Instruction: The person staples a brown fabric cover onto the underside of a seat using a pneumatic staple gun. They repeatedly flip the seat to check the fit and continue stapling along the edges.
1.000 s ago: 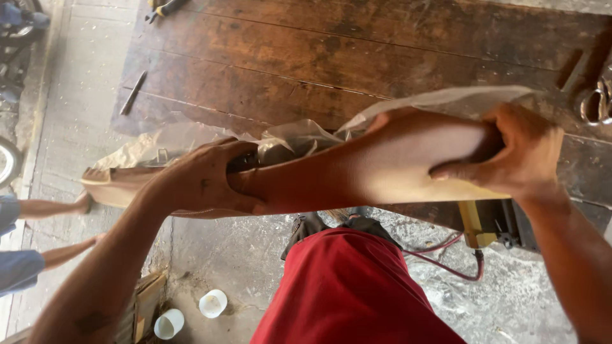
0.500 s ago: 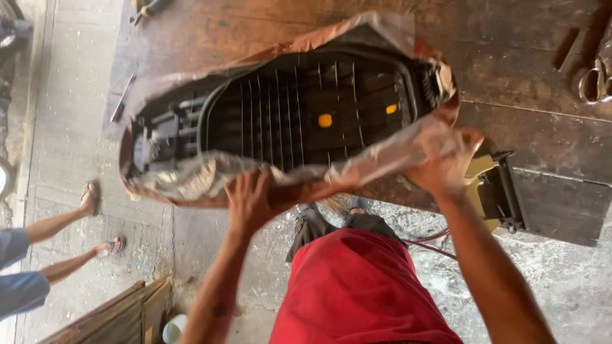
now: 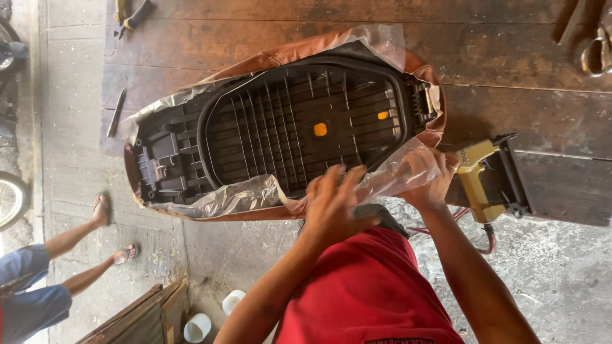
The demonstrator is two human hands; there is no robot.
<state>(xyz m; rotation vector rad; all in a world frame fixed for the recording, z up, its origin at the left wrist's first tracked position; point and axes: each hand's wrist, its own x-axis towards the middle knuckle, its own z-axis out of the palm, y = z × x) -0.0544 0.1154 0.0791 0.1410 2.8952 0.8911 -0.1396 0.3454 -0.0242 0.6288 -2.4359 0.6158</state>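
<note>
**One seat, upside down on the bench**

Far left: one seated person's two sandalled feet (image 3: 113, 232) on bare concrete, two white cups (image 3: 210, 317) below. One motorcycle seat (image 3: 287, 127) lies base-up on the plank workbench (image 3: 510, 95): black ribbed plastic pan, brown cover, crinkled clear plastic film (image 3: 236, 197) round the rim. My left hand (image 3: 335, 204) is spread over the near edge. My right hand (image 3: 427, 175) pinches film. One yellow staple gun (image 3: 488, 181) sits just beside it, at the bench edge.
</note>
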